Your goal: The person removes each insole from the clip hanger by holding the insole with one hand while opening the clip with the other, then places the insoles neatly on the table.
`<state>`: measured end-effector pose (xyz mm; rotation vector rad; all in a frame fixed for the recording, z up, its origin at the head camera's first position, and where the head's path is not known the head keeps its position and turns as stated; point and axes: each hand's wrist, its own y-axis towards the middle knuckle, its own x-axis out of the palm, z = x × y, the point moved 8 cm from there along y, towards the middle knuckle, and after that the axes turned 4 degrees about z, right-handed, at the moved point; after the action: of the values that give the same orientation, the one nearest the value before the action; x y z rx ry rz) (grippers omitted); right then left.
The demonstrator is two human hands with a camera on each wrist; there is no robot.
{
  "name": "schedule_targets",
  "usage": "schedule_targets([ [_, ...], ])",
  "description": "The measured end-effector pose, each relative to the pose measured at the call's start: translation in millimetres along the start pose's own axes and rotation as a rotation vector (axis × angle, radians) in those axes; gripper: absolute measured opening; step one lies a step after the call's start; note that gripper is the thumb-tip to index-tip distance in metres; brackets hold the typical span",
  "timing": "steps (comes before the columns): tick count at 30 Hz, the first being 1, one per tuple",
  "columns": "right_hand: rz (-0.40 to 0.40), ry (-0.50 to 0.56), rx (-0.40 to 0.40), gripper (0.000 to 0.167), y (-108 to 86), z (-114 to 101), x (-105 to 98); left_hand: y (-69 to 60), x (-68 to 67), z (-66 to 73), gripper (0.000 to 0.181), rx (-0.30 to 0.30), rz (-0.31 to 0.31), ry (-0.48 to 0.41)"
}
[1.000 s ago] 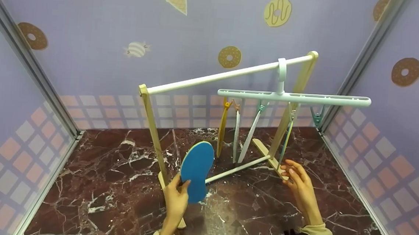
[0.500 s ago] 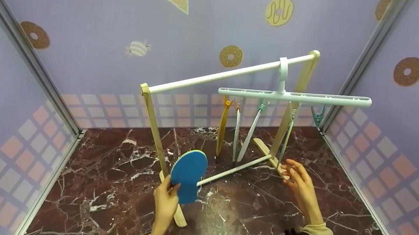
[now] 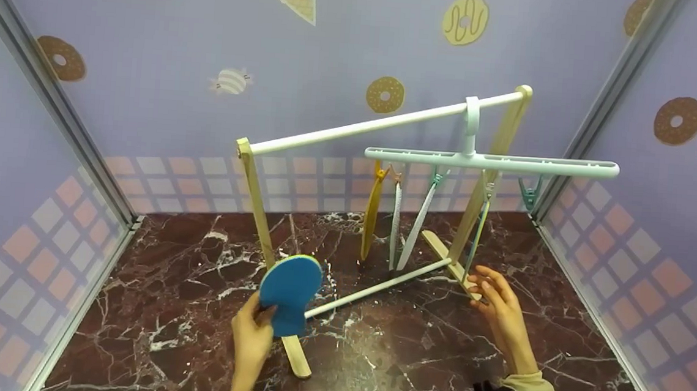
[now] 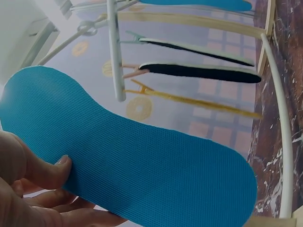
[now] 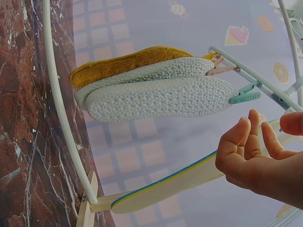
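My left hand pinches a blue insole by its side edge, thumb on the textured blue face in the left wrist view. The insole stands upright near the rack's left leg. On the right, my right hand is raised with loosely bent fingers and nothing in them. Nearest to it hangs an insole with blue and yellow edges. A mustard fuzzy insole and two pale dimpled insoles hang in clips from a pale green hanger. The right-end clip holds nothing.
The hanger hooks over the white top bar of a wooden rack, whose lower white bar runs slantwise near the dark marbled tabletop. Purple patterned walls enclose the back and sides.
My left hand has moved left and slightly down with the blue insole, which leans differently and looks shorter. The right hand has stayed in place.
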<state>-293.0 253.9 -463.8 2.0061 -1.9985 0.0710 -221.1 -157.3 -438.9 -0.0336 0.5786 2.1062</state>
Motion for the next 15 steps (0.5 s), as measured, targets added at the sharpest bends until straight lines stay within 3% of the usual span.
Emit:
schedule_targets([
  [6,0.014,-0.012,0.017,0.030,-0.7,1,-2,5.9,-14.2,-3.7,0.026,-0.027,0.039,-0.031],
  [12,0.019,-0.017,0.015,0.029,-0.9,1,-4,11.3,-34.2,-9.0,0.024,-0.018,0.146,0.032],
  [15,0.019,-0.014,0.006,0.027,-0.9,0,-5,13.7,-41.2,-10.2,0.025,-0.010,0.175,0.006],
])
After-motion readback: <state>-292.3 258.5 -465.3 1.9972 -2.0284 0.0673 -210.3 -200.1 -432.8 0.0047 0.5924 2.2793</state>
